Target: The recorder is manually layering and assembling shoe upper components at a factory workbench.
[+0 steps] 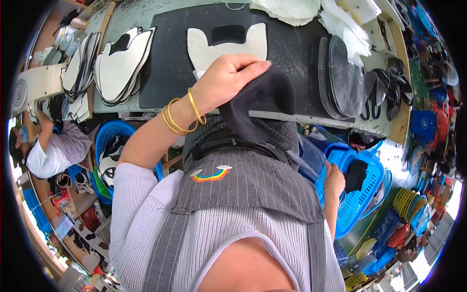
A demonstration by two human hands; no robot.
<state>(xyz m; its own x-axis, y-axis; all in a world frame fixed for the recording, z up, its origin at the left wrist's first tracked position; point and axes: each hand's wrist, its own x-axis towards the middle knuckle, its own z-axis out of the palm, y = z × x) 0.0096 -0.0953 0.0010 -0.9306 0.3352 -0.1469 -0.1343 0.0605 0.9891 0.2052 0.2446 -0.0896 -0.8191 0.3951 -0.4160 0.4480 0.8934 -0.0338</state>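
While left fingers (pixel 254 71) pinch black cloth (pixel 272 92), closed

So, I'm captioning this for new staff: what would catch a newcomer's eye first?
Probably the left hand, upper centre, holding a limp black piece, with gold bangles at its wrist. Next might come the rainbow patch on the striped apron below, and the blue basket beside the right hand.

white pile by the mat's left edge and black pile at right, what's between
In the head view: a white U-shaped piece with a black patch on the mat, plus the left hand holding black cloth.
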